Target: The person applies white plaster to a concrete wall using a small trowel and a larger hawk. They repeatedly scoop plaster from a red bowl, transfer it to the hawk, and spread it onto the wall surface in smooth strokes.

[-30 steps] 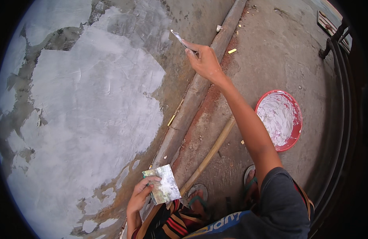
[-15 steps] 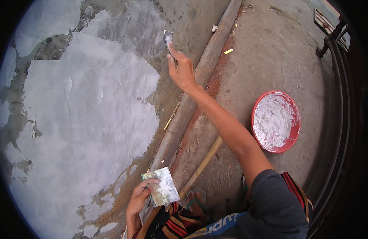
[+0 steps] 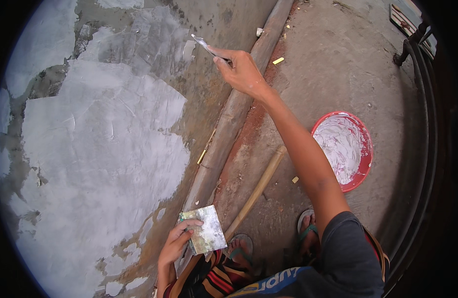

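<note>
My right hand (image 3: 243, 73) is closed around a putty knife (image 3: 204, 45), its blade angled up and left at the wall's upper part. Beside the blade, a small pale smear (image 3: 188, 50) shows on the grey wall (image 3: 209, 94). Whether the blade touches the wall, I cannot tell. Low down, my left hand (image 3: 175, 242) grips a square flat plate (image 3: 212, 229) smeared with white putty, fingers over its left edge. A broad layer of whitish putty (image 3: 105, 144) covers much of the wall, with ragged edges and darker bare patches.
A red basin (image 3: 370, 154) of white putty stands on the concrete floor (image 3: 333, 69), partly behind my right forearm. A rounded ledge (image 3: 229, 116) runs along the wall's foot. A wooden pole (image 3: 259, 191) lies near my sandalled feet. Dark metal bars (image 3: 423, 99) curve along the right.
The putty knife has tilted from near upright toward the left, and my right wrist has turned. A pale smear now shows beside its blade. My left hand keeps holding the plate.
</note>
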Available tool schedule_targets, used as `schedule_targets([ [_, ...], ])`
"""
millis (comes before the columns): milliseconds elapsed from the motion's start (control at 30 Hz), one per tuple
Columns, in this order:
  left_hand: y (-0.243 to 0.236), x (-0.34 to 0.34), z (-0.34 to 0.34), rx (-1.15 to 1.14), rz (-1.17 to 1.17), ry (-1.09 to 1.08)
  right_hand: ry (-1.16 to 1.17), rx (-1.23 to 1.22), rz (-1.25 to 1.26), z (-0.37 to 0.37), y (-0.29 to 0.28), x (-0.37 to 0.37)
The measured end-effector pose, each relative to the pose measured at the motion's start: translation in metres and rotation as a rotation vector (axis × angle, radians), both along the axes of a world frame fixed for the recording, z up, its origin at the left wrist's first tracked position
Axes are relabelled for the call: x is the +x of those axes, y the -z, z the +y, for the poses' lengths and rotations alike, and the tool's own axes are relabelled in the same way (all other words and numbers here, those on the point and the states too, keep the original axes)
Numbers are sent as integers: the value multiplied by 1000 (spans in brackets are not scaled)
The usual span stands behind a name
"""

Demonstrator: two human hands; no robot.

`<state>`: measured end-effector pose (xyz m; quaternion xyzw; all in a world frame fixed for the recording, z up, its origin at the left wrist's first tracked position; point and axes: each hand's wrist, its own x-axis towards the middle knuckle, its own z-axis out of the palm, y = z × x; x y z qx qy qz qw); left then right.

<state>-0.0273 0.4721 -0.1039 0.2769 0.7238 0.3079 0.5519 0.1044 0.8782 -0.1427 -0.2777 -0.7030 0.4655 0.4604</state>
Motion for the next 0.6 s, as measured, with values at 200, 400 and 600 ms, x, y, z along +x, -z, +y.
schedule_targets([
  [200, -1, 5, 7, 0, -5, -35, -24, 132, 3, -30, 23, -25],
  [400, -1, 11, 15, -49, -19, -3, -36, 114, 42, -22, 30, 2],
  [600, 2, 10, 14, -65, -94, -36, 106, 56, 81, -8, 34, -44],
])
